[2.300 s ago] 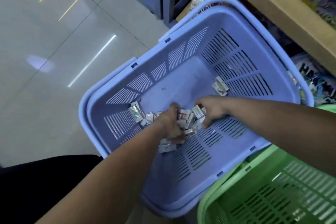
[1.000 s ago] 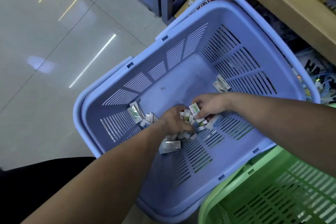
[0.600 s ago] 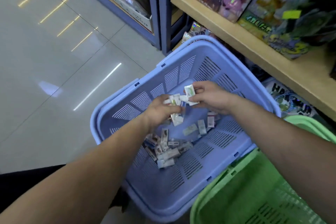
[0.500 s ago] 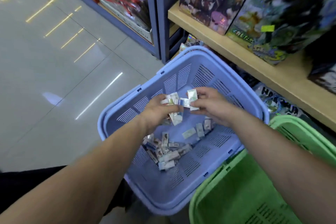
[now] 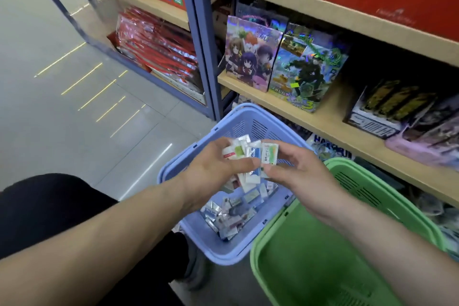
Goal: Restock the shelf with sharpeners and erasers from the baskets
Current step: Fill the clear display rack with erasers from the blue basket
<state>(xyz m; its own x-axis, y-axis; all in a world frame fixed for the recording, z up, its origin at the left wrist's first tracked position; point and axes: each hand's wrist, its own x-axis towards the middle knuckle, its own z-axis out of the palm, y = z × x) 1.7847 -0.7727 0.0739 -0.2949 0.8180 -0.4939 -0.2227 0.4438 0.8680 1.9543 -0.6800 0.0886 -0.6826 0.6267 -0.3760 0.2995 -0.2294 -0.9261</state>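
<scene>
Left hand (image 5: 213, 169): fingers curled round a bunch of small white paper-wrapped erasers (image 5: 238, 150), held above the blue slotted plastic basket (image 5: 223, 259).
Right hand (image 5: 298, 176): fingers pinching one green-labelled white eraser (image 5: 270, 154).
Doing it well: tuck it into the bunch and cup firmly before lifting.

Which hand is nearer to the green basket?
Right. The right hand, pinching an eraser, hovers beside the rim of the green basket; the left hand, holding erasers, is farther left over the blue basket.
</scene>
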